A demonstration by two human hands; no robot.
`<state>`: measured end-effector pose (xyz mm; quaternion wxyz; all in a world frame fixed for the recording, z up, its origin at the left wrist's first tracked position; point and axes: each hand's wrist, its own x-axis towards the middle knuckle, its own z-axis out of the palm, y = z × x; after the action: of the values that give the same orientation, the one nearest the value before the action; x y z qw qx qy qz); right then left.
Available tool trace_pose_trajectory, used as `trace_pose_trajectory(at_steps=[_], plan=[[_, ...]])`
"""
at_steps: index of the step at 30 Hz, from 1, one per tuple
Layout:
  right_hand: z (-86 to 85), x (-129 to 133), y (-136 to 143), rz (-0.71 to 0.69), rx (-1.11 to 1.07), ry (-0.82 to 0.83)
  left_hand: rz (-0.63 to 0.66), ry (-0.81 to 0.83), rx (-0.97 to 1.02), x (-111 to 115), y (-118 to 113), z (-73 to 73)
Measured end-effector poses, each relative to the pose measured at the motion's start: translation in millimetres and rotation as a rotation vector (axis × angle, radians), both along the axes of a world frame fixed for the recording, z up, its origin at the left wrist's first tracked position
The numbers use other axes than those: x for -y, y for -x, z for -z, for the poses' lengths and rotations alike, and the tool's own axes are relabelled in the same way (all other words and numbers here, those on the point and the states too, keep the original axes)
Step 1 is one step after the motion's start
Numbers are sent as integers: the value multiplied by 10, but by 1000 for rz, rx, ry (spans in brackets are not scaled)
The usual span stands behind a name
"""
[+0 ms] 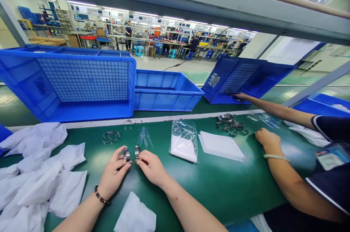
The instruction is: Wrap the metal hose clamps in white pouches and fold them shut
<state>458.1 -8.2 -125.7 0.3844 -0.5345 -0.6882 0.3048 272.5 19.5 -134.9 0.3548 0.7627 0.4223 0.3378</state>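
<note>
My left hand (114, 170), with a beaded bracelet at the wrist, pinches a metal hose clamp (126, 154) upright between thumb and fingers. Just to its right, my right hand (151, 166) grips another metal clamp (137, 152), with a small gap between the two. Beyond my left hand, a pair of round clamps (111, 136) lies on the green table (207, 192), and a single clamp (127, 124) rests farther back. Small clear plastic pieces (144, 138) lie behind my right hand. A white pouch (135, 214) sits near the front edge between my forearms.
White pouches (35, 181) pile at left. Blue crates (90, 109) stand along the back. A plastic-wrapped packet (183, 142), white sheets (221, 146) and a clamp heap (232, 124) lie right of centre. A co-worker's hand (268, 139) rests at right; the other reaches into a tilted crate.
</note>
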Motion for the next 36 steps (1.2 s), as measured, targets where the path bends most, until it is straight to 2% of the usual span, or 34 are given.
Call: trace_pose_trajectory(at_steps=[4,7,12,17,22,27,29,32,36], plan=[[6,46,-24,-71,380,-75,-52,-18,21,-4,23,36],[-3,61,-36,-85,425,-86,-79,-12,21,-12,36,60],[40,-16,-11,228,446,18,-89,56,81,-34,28,12],[116,-131,79,279,510,133,-77,165,109,-19,-3,-70],[74,-103,19,262,365,124,-50,128,186,59,-23,-6],[25,-46,-17,223,-326,237,-42,76,297,120,-54,35],[15,-28,26,175,-513,296,-31,44,281,129,-58,26],[10,24,124,80,-613,318,-12,20,224,134,-54,10],[9,122,218,-40,-529,197,20,-30,174,149,-44,-6]])
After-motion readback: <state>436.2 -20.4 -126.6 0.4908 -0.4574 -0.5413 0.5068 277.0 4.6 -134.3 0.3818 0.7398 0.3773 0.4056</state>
